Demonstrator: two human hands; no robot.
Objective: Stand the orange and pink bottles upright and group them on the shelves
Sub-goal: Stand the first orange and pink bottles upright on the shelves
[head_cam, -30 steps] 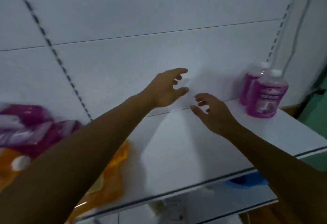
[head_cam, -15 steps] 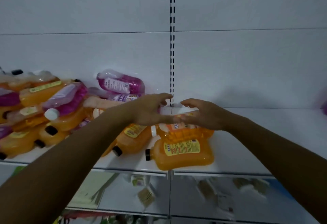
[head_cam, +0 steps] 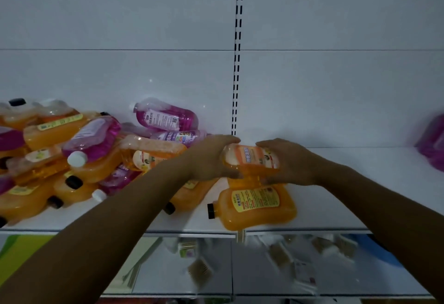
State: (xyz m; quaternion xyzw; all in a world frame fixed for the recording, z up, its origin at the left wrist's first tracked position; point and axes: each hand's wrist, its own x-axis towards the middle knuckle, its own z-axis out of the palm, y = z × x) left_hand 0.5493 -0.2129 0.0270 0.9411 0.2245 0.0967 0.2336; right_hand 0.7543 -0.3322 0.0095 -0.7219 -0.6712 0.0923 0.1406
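Retail shop aisle. White metal gondola shelf (head_cam: pixel 336 222) with white back panel (head_cam: pixel 120 15) and slotted black-notched upright strip (head_cam: pixel 237 39). Many identical labelled orange plastic bottles (head_cam: pixel 259 205) and pink plastic bottles (head_cam: pixel 168 117) heaped as stock on left. Lower white shelf (head_cam: pixel 264 287) carries small blurred packaged goods (head_cam: pixel 200 271).

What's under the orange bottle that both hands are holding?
Another orange bottle lies on its side on the shelf just below the held bottle, black cap leftward. Whether they touch is hidden by the hands.
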